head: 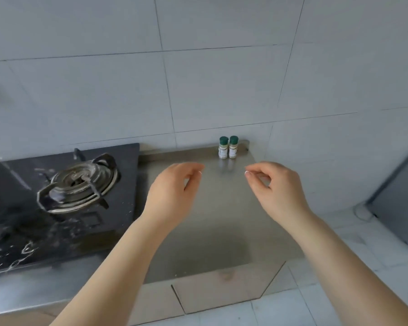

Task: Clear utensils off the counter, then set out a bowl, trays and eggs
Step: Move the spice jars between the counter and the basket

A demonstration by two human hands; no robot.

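Brushed steel counter (212,236): no utensils showing, so clearing looks done. Bowl, trays, eggs: none in sight; setting-out apparently unstarted. Left hand (172,187), right hand (276,184): loosely curled, holding nothing, over the counter. Two green-capped spice jars (228,147) against tiled wall; black gas hob (61,196) alongside.

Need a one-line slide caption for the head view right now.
Both hands, left hand and right hand, hover empty over the steel counter, two green-capped spice jars by the wall.

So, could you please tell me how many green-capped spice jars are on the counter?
2: left jar and right jar stand upright, side by side, at the counter's back edge by the wall.
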